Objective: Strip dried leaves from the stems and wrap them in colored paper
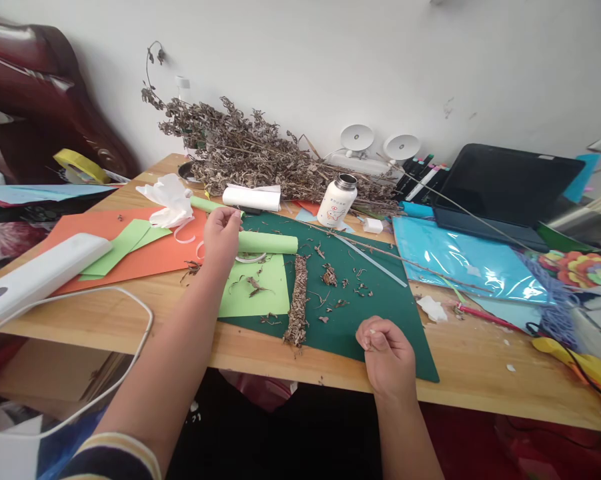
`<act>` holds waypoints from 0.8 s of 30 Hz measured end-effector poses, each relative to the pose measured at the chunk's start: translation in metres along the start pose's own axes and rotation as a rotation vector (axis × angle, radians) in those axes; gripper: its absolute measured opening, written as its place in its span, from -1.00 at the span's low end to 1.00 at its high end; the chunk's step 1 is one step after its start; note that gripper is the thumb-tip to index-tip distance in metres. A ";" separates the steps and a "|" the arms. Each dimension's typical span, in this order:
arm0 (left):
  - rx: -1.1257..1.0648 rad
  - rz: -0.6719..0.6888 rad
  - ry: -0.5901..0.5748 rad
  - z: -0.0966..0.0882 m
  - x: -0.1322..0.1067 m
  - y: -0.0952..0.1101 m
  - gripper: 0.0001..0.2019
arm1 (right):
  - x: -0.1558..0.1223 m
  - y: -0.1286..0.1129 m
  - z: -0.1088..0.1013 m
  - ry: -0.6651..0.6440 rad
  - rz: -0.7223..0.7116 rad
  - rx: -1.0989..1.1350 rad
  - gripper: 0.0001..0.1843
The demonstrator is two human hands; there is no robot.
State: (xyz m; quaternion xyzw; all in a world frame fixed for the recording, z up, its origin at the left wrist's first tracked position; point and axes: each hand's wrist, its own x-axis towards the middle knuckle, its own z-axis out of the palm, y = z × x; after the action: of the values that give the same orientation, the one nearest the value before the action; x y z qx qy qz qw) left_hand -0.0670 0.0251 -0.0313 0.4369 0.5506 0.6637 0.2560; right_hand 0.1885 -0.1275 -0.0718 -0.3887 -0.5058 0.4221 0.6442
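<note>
My left hand (221, 235) is closed in a pinch above the orange and green papers, beside a rolled light green paper (269, 243). A thin white strip (251, 259) curls below that roll; whether the fingers hold anything is hidden. Over the green cutting mat (340, 333), near its front right corner, my right hand (386, 350) has its fingers curled together, with a tiny pale bit at the fingertips that I cannot name. Between the hands lies a roll covered in dried leaves (298, 300), partly beside a flat light green sheet (273, 293). Loose leaf crumbs (329, 275) dot the mat.
A heap of dried leafy branches (250, 150) lies along the wall, behind an open white bottle (337, 200). White tissue (167, 200), orange paper (145, 263) and a white device with a cable (45, 273) are left. A dark laptop-like screen (505, 190) and blue plastic packet (460, 257) are right.
</note>
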 end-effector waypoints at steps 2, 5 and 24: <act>-0.005 0.002 -0.003 0.000 -0.001 0.001 -0.87 | -0.001 0.002 -0.001 0.030 0.027 -0.051 -0.95; -0.005 0.008 -0.005 0.000 -0.002 0.003 -0.88 | -0.002 0.004 -0.001 0.084 0.051 -0.073 -0.93; -0.027 -0.017 -0.003 0.000 -0.005 0.008 -0.89 | -0.001 0.004 -0.003 -0.021 -0.031 -0.074 -0.87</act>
State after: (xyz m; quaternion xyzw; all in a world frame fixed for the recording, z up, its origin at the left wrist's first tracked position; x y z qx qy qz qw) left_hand -0.0638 0.0187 -0.0252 0.4297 0.5450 0.6682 0.2682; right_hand 0.1911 -0.1277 -0.0763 -0.3998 -0.5339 0.3970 0.6304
